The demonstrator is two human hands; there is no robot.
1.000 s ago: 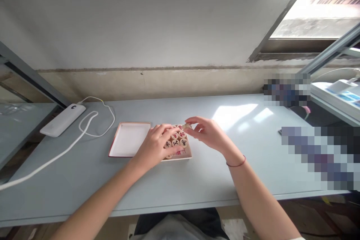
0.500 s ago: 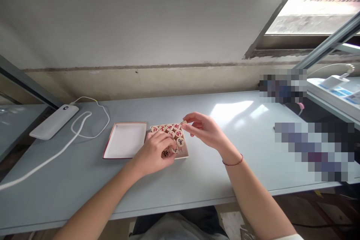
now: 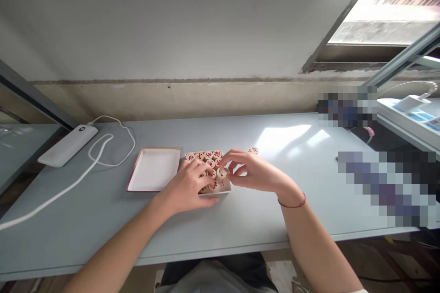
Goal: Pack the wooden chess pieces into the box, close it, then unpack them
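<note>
A shallow box point(image 3: 225, 188) holds rows of round wooden Chinese chess pieces point(image 3: 208, 155) with red and black characters. Over its left and near part rests my left hand point(image 3: 187, 183), thumb stretched out past the near edge and fingers apart, touching the pieces there. From the right, my right hand point(image 3: 254, 170) reaches over the box and pinches a Chinese chess piece point(image 3: 226, 170), seen nearly edge-on, close to a black-marked piece in the box. Another loose piece point(image 3: 253, 150) lies on the table just behind my right hand. Some pieces are hidden under my left hand.
Left of the box lies its lid point(image 3: 154, 170), white inside with a red edge. A white power bank point(image 3: 68, 145) with a white cable point(image 3: 74, 185) sits at the far left of the grey table point(image 3: 192, 231). Blurred-out objects point(image 3: 378, 187) are at the right.
My right hand has moved from the box's far right corner toward me, over its right side. My left thumb has spread away from the pieces. A loose piece on the table has come into sight.
</note>
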